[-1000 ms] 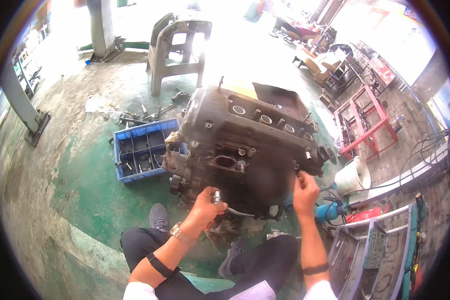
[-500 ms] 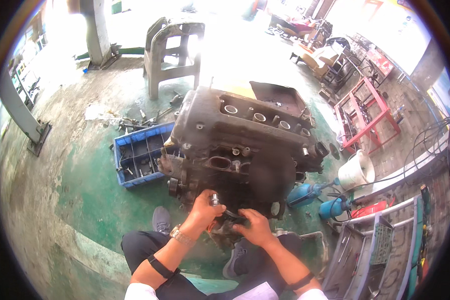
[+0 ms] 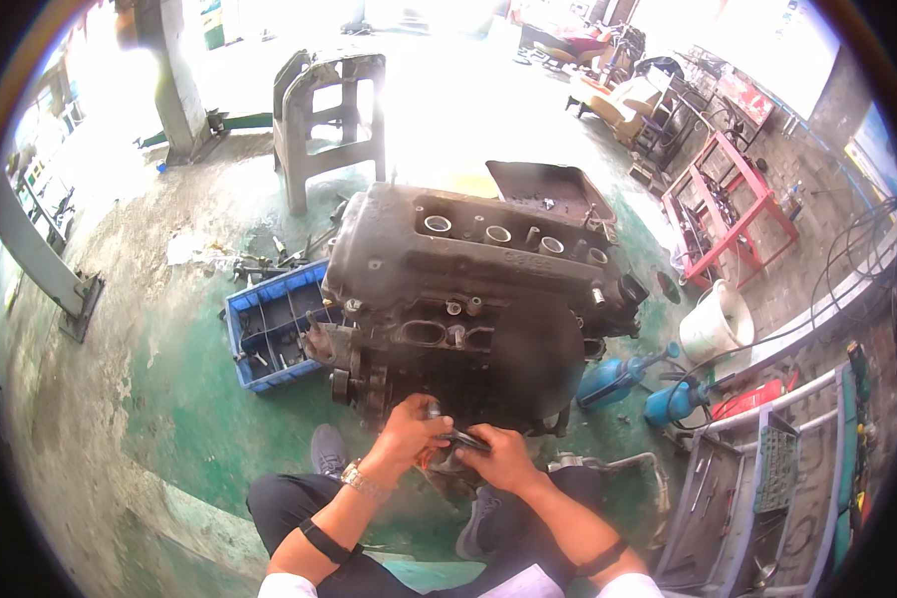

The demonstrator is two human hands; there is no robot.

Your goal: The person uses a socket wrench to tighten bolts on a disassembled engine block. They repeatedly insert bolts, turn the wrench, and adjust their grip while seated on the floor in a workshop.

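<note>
In front of my knees stands a dark, grimy car engine [image 3: 389, 254] with round openings along its top cover. Low at its near side, my left hand [image 3: 407, 434] is closed around the head end of a socket ratchet [image 3: 464, 440], whose bright metal end pokes up above the fingers. My right hand [image 3: 503, 463] pinches the ratchet's handle at its other end, between thumb and fingers. A bit of orange shows just below my left hand; what it belongs to I cannot tell. My hands hide part of the engine's lower front.
Left of the engine sits a blue divided crate [image 3: 279, 371] with small parts. To the right are blue spray bottles [image 3: 608, 384], a white bucket [image 3: 718, 324] and a grey tool cart [image 3: 693, 538]. Behind stand a grey stool [image 3: 334, 159] and a dark tray [image 3: 548, 189].
The ratchet's handle shows more clearly between my hands, and its bright end shows less above my left hand. My right fingers have closed more on the handle. The view has shifted slightly.
</note>
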